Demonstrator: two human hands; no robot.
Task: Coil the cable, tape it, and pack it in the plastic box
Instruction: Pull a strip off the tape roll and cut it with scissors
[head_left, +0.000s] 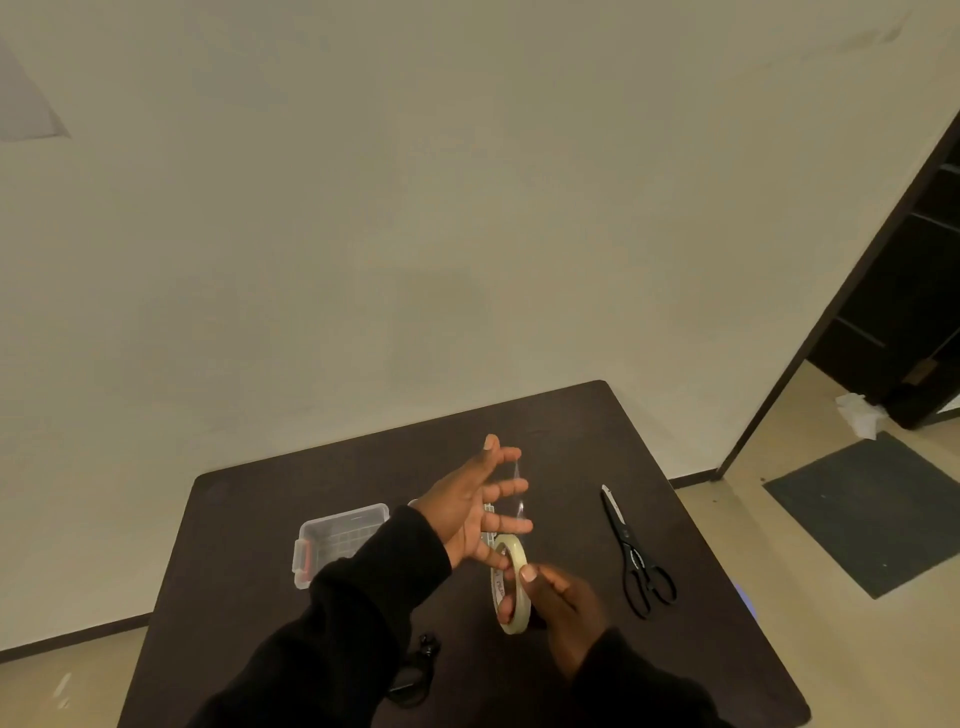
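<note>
My right hand grips the tape roll, thumb on the rim and fingers through the hole, so it stays put while I pull. My left hand is spread wide open, with a clear strip of tape stuck to its fingertips, stretched up from the roll. The cable lies on the desk below my left sleeve, near me. The plastic box sits open to the left, the scissors to the right
</note>
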